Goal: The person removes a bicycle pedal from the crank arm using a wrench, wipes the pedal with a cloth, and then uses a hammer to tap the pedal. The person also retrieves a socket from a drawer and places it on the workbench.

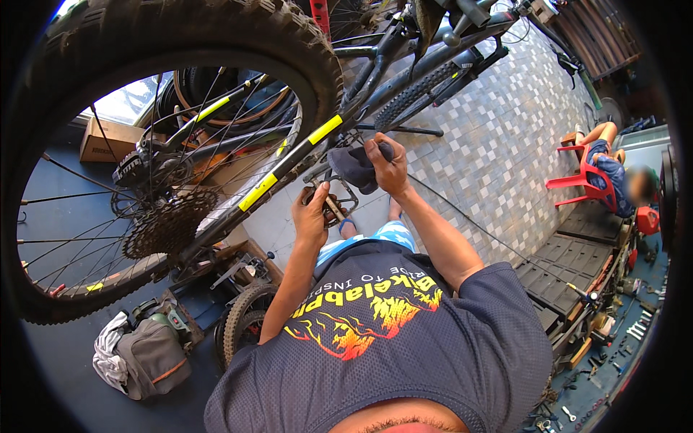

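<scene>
A mountain bike with a black frame and yellow stripes [258,193] is raised in front of me, its rear wheel to the left. My right hand [390,167] is closed around a dark grey cloth [352,167], bunched up beside the frame. My left hand [310,214], lower and to the left, has its fingers closed at a bicycle pedal [348,189] with a dark open cage. A tan, stick-like part [334,209] shows beside those fingers; I cannot make out its kind. The rear cassette [170,222] looks dark and brownish.
A grey backpack [150,357] lies at lower left near small wheels [245,321]. Behind the wheel is a cardboard box [108,141]. Another bicycle tyre [415,101] stands beyond the frame. At right, a person sits on a red chair [588,177] near a tool-covered bench [613,353].
</scene>
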### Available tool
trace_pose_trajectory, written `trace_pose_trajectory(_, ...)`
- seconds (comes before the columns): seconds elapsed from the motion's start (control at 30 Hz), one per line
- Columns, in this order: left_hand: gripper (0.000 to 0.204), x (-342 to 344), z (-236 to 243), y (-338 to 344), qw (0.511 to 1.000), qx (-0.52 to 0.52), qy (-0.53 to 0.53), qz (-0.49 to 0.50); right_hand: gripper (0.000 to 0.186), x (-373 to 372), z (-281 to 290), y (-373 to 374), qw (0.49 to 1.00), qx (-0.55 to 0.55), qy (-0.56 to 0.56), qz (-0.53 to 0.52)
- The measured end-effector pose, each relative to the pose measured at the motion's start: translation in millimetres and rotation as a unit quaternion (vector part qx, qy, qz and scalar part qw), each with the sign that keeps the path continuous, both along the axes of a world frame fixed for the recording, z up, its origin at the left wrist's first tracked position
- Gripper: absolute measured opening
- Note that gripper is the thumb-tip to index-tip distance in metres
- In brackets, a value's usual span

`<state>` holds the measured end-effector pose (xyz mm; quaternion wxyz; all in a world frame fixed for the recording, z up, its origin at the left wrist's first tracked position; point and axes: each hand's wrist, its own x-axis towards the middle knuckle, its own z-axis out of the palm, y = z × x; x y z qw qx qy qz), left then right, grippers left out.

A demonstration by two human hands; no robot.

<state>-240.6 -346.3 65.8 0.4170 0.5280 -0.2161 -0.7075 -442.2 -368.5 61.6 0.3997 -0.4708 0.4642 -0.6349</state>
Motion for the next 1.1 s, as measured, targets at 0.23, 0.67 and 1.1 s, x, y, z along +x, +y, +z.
trace_pose_trajectory(0.23,0.034,-7.3,5.5,1.2,0.999,-0.017,0.007,0.027,0.028,14.6,8.6,1.6,0.985,-0.033,0.157,0.062)
trace_pose_trajectory(0.67,0.041,-4.2,4.0,-0.3,0.999,-0.003,-0.046,0.000,0.027,11.2,13.5,1.1,0.985,-0.015,0.173,0.023)
trace_pose_trajectory(1.1,0.036,-1.7,7.9,0.7,0.998,-0.014,-0.056,0.001,0.029,10.4,18.1,2.6,0.984,-0.020,0.167,0.061)
